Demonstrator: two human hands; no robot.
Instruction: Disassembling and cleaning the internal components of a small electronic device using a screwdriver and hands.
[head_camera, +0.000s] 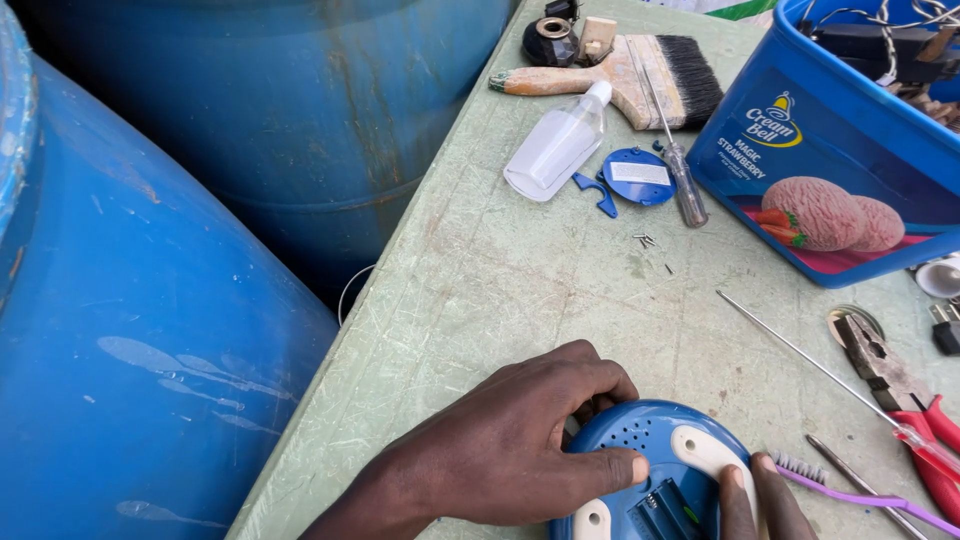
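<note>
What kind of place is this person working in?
Probably an informal repair bench. Hand tools lie about the worn green table: a screwdriver, red-handled pliers and a paintbrush. The left hand and right hand hold a round blue device with its back opened, beside large blue drums.

Mid table (520, 290) bare; tub (830, 150), pliers (895, 385) block rt side.

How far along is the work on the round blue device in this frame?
Done: a round blue cover and small screws lie loose on the table beside a screwdriver. In hand: the left hand and right hand grip the blue device, battery bay exposed. Left: the cover and screws are not refitted.
</note>
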